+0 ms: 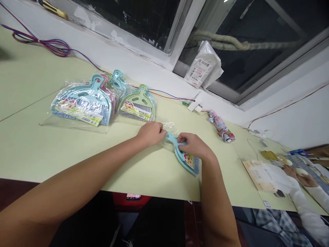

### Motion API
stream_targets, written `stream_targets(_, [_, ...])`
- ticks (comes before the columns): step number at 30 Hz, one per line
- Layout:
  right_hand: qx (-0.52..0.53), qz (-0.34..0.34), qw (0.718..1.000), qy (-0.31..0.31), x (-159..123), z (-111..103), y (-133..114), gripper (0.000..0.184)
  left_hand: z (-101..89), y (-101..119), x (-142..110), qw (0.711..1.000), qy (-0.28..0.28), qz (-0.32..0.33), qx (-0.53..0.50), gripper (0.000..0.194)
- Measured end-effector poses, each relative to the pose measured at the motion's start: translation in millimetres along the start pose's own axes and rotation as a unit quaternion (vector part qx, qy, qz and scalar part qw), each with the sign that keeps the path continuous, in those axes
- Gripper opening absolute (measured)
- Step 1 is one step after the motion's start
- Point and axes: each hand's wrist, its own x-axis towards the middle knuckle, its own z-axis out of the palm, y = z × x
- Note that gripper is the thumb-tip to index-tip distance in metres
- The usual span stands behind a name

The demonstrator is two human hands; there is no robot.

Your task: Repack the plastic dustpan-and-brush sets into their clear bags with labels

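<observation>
My right hand (194, 146) is closed around a small blue dustpan-and-brush set (185, 158) lying on the pale green table (51, 144), gripping it near the handle. My left hand (151, 133) is pinched on a clear plastic bag (168, 127) at the set's handle end. The bag lies crumpled between my hands and covers the handle tip.
Bagged dustpan sets lie behind my hands: a blue and pink pile (82, 101) and a green one (138, 103). A rolled patterned cloth (221, 127) lies to the right. Wires (48, 44) run along the sill. Another person's sleeve (290, 185) is at far right.
</observation>
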Motion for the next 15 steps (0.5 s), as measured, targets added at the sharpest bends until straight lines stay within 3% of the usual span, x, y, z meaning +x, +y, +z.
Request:
stream_targets(10, [-0.065,-0.05,0.994,0.069,2.7,14.0,-14.1,0.009,4.6,19.3,-13.7,0.973,-0.047,0.22,0.059,0.026])
stream_targets(13, [-0.08,-0.032,0.994,0.067,4.4,17.2,-15.1,0.009,-4.0,7.7,-4.4,0.98,0.008,0.188,0.065,0.028])
stream_targets(15, [-0.086,-0.015,0.994,0.068,5.4,18.3,-14.9,0.013,-14.0,-9.9,6.3,0.99,0.083,0.087,0.069,0.03])
